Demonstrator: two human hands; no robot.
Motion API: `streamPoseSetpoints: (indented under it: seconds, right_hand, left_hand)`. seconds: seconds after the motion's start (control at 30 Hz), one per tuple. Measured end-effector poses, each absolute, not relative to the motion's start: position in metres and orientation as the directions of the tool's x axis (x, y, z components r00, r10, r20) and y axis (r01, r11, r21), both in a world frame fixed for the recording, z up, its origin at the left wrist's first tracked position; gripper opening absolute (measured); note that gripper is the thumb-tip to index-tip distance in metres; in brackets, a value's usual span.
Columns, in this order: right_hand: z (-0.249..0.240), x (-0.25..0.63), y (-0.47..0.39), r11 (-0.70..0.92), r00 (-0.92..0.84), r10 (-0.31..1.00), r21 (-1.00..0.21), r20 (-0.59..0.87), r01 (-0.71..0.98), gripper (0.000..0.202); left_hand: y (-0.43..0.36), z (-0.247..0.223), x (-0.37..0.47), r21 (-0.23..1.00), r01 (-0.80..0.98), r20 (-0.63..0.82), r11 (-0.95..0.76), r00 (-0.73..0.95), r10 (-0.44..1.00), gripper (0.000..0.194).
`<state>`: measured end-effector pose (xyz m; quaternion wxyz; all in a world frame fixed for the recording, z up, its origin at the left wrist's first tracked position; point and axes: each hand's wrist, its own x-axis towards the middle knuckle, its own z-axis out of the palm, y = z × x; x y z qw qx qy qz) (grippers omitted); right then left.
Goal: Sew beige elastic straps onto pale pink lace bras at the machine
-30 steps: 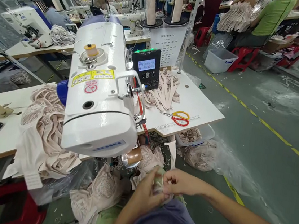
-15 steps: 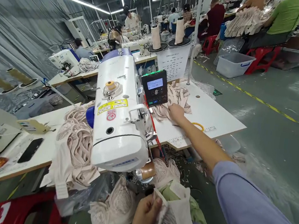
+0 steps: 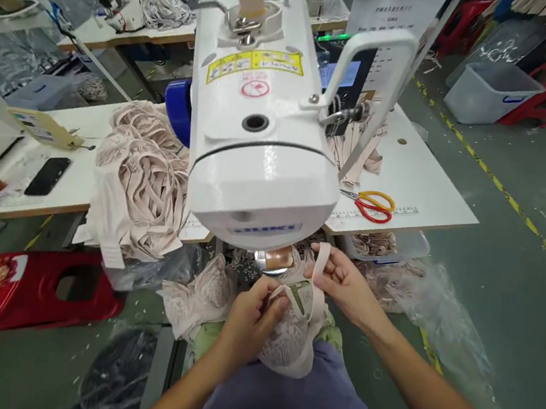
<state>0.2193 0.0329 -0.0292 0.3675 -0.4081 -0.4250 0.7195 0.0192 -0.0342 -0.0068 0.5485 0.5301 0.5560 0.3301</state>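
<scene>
A beige lace bra (image 3: 291,345) lies across my lap below the sewing machine (image 3: 261,186). My left hand (image 3: 250,314) is closed, pinching the upper edge of one cup. Just right of it, my right hand (image 3: 346,285) grips a beige strap (image 3: 322,263) between thumb and fingers; the band stands up in a short loop and hangs down over the cup. Whether its lower end is joined to the bra I cannot tell. The bra's other cup (image 3: 215,290) rests to the left, beside a green cloth (image 3: 209,337).
A heap of beige bras (image 3: 143,182) hangs over the table edge at left, near a black phone (image 3: 48,177). Right of the machine lie loose straps (image 3: 362,150) and red-and-yellow scissors (image 3: 374,205). Below stands a clear bin (image 3: 411,249); a red stool (image 3: 37,298) is at lower left.
My right hand has come back from the strap pile on the table to my lap, now with a strap in it. The view has tipped down, and the scissors now show fully.
</scene>
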Motion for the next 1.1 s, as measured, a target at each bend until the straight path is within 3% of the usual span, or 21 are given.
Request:
streamPoseSetpoints:
  seconds: [0.13,0.2,0.27,0.43,0.63,0.73,0.83,0.9,0.97,1.03,1.1]
  right_hand:
    - [-0.025,0.224,0.011,-0.495,-0.459,0.817,-0.831,-0.348,-0.253,0.06]
    - [-0.026,0.228,0.011,-0.567,-0.55,0.739,-0.801,-0.389,-0.194,0.047]
    - [-0.026,0.229,0.012,-0.571,-0.622,0.68,-0.813,-0.388,-0.117,0.048]
    - [-0.015,0.217,0.012,-0.252,-0.628,0.751,-0.968,-0.204,0.013,0.041]
    - [-0.006,0.195,0.008,0.062,-0.582,0.813,-0.988,-0.031,0.14,0.03]
    - [-0.009,0.19,0.007,0.053,-0.527,0.85,-0.996,0.011,0.065,0.027]
    - [-0.013,0.188,0.011,-0.134,-0.473,0.877,-0.989,-0.089,-0.062,0.026]
    - [-0.014,0.188,0.017,-0.223,-0.433,0.888,-0.969,-0.157,-0.106,0.029]
    - [-0.012,0.19,0.027,-0.25,-0.405,0.893,-0.965,-0.197,-0.081,0.034]
    - [-0.009,0.192,0.04,-0.246,-0.401,0.891,-0.969,-0.212,-0.033,0.036]
    - [-0.005,0.194,0.057,-0.232,-0.417,0.884,-0.973,-0.21,-0.002,0.035]
  left_hand:
    - [-0.033,-0.001,0.014,0.923,0.326,-0.251,0.204,0.108,0.962,0.021]
    - [-0.033,-0.001,0.013,0.913,0.35,-0.253,0.207,0.089,0.963,0.022]
    - [-0.034,-0.002,0.012,0.905,0.377,-0.237,0.197,0.063,0.97,0.024]
    - [-0.04,-0.006,0.015,0.892,0.422,-0.198,0.162,0.041,0.979,0.025]
    - [-0.042,-0.002,0.018,0.856,0.497,-0.174,0.143,0.016,0.985,0.03]
    - [-0.042,-0.006,0.02,0.907,0.421,-0.051,0.031,0.035,0.998,0.029]
    - [-0.046,-0.022,0.028,0.96,0.277,0.048,-0.049,0.009,0.999,0.03]
    - [-0.048,-0.033,0.033,0.951,0.299,0.094,-0.071,-0.062,0.994,0.025]
    - [-0.047,-0.039,0.033,0.89,0.408,0.253,-0.202,-0.073,0.965,0.014]
    - [-0.04,-0.036,0.028,0.742,0.525,0.465,-0.417,0.045,0.884,0.021]
    - [-0.031,-0.026,0.019,0.596,0.602,0.54,-0.532,0.19,0.82,0.03]
